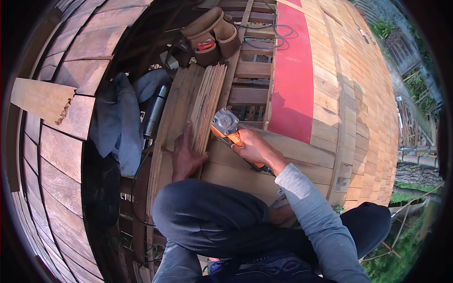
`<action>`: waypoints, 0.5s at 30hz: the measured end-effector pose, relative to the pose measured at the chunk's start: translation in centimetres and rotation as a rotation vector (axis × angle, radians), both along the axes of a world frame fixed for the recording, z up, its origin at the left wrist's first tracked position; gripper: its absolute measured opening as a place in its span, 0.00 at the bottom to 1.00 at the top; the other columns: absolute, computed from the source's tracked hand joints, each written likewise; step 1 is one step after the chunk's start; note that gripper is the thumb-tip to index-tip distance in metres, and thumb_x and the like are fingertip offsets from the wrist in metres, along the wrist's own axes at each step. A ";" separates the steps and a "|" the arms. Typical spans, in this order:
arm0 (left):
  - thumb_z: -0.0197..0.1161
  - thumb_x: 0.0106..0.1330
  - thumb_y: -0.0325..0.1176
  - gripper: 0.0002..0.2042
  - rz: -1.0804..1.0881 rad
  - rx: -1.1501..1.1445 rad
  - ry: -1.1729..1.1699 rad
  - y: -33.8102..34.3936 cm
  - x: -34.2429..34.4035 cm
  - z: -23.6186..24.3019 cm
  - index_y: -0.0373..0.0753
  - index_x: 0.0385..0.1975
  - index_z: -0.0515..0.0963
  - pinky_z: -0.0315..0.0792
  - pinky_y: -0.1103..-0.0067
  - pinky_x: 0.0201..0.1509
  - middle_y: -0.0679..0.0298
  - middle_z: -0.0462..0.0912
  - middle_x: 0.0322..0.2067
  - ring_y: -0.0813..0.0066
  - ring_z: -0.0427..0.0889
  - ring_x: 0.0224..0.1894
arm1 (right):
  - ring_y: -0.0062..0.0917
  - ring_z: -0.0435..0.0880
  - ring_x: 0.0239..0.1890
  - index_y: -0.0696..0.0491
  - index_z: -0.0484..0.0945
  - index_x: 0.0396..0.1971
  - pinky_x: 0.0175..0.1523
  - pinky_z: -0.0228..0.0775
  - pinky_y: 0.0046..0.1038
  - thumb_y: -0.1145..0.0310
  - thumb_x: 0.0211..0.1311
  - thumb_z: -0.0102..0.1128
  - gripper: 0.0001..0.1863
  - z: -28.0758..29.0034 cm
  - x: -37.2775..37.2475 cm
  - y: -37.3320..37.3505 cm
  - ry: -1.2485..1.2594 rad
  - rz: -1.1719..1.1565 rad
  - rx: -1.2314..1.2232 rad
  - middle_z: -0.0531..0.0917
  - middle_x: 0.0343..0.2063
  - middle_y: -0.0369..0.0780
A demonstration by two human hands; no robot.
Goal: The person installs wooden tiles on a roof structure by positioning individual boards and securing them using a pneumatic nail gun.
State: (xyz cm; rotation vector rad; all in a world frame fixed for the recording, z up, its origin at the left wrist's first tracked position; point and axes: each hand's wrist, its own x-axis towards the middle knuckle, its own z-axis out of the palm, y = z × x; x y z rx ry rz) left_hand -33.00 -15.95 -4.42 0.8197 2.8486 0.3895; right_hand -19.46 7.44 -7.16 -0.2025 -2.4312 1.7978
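My right hand (257,148) is wrapped round the handle of an orange nail gun (225,123) with a grey, bolted cap. The tool sits over the wooden boards, just right of a stack of thin wooden shingles (207,96) standing on edge. Whether its nose touches the wood is hidden. At the near end of that stack lies my left hand (185,155), thumb and forefinger spread apart against the wood. Its other fingers are partly hidden. Wider flat boards (177,99) lie along the stack's left side.
A brown tool pouch (207,35) rests beyond the stack, near a dark hose (269,42). Left are a grey cloth (125,122) and a metal flask (155,111). Red underlay (292,80) borders shingled roofing on the right. Open gaps show between the battens (250,96).
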 end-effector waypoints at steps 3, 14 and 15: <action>0.84 0.44 0.39 0.63 -0.039 0.025 0.052 -0.1 0.1 -0.7 0.50 0.84 0.50 0.62 0.51 0.74 0.43 0.74 0.66 0.44 0.70 0.71 | 0.51 0.86 0.42 0.65 0.77 0.45 0.49 0.77 0.41 0.68 0.61 0.64 0.18 0.5 0.2 0.0 -0.019 -0.063 0.146 0.85 0.36 0.57; 0.82 0.46 0.54 0.56 -0.187 0.025 0.306 -4.7 -5.4 -1.5 0.42 0.77 0.62 0.39 0.27 0.75 0.53 0.64 0.76 0.39 0.50 0.82 | 0.23 0.85 0.25 0.64 0.75 0.50 0.33 0.77 0.31 0.75 0.63 0.61 0.17 11.6 13.1 13.1 -0.251 -0.205 0.255 0.82 0.27 0.40; 0.81 0.46 0.55 0.55 -0.177 0.049 0.265 -4.2 -5.5 -2.3 0.41 0.77 0.63 0.39 0.26 0.75 0.53 0.64 0.76 0.39 0.50 0.82 | 0.26 0.87 0.25 0.65 0.74 0.50 0.34 0.78 0.33 0.74 0.62 0.61 0.18 13.0 15.1 14.6 -0.308 -0.265 0.360 0.83 0.26 0.44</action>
